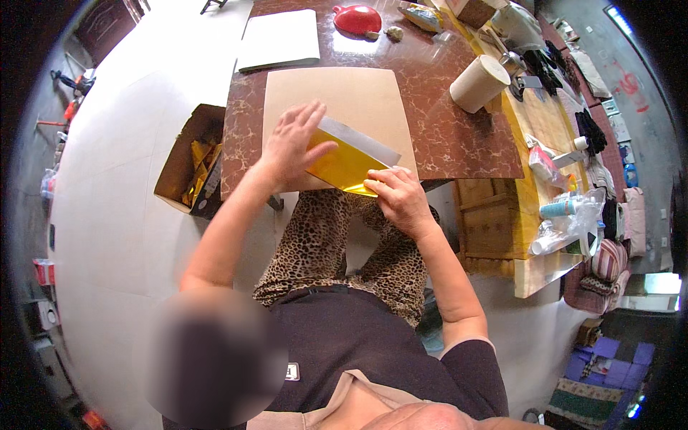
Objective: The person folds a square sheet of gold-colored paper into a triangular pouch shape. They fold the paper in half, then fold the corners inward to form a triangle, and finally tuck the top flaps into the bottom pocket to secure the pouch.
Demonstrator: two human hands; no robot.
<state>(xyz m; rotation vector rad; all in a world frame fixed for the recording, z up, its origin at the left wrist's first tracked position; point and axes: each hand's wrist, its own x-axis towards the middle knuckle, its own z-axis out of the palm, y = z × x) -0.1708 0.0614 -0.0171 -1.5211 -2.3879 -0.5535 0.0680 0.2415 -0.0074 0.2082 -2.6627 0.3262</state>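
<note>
A sheet of shiny gold foil paper, with a silvery-white strip along its far edge, lies tilted over a tan cardboard sheet on the marbled red-brown table. The fingers of my right hand pinch the foil's near right corner. At its left end is my left hand, slightly blurred, with fingers spread and the thumb over the gold surface; whether it presses on the foil I cannot tell. Left of the table, an open cardboard box on the floor holds folded gold foil pieces.
Beyond the cardboard lie a white folded sheet and a red gourd-shaped dish near small stones. A paper roll stands at the table's right. Further right, a wooden bench carries bottles and plastic bags.
</note>
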